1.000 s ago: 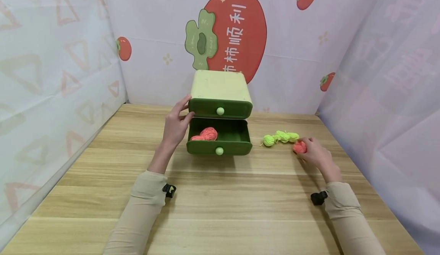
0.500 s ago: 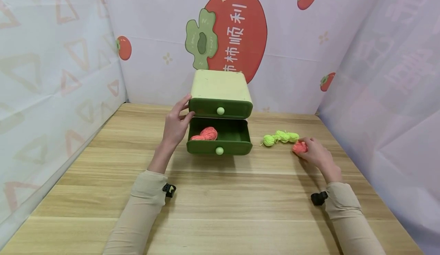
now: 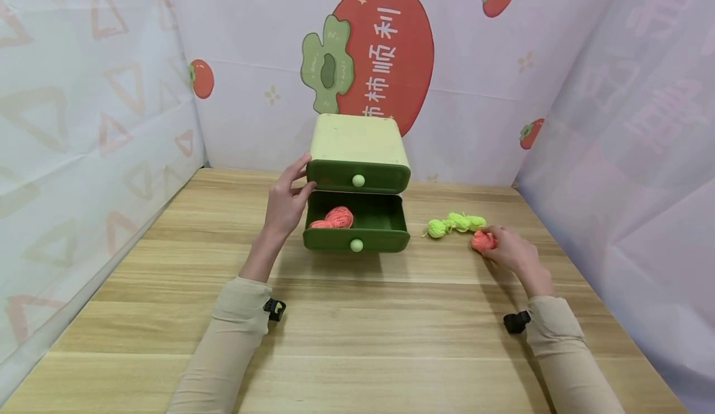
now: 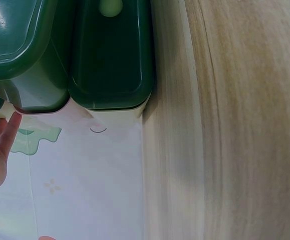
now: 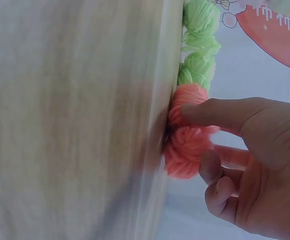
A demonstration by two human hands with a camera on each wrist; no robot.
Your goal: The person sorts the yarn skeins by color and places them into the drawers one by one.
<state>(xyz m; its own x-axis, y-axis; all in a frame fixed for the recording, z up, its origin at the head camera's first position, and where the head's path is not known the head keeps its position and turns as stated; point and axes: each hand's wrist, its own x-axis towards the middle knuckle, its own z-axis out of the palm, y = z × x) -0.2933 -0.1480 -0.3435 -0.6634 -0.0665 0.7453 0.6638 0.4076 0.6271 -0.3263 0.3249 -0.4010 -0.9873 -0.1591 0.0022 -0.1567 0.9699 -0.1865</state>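
Note:
A small drawer cabinet with a cream top and dark green drawer fronts stands at the back. My left hand holds its left front edge at the top drawer, thumb in front and fingers along the side. Below that, a pulled-out drawer contains coral yarn balls. In the left wrist view a lower closed drawer shows near the table. On the right, my right hand pinches coral yarn between thumb and fingers, close over the table. Lime-green yarn lies just beyond it.
The wooden table runs out to fabric screens on the left and right. A patterned backdrop hangs behind the cabinet. Each wrist carries a small black camera, such as the right wrist's camera.
My right hand has shifted slightly left with the coral yarn, which shows more beyond the fingers now. The left hand, the cabinet and the green yarn have stayed in place.

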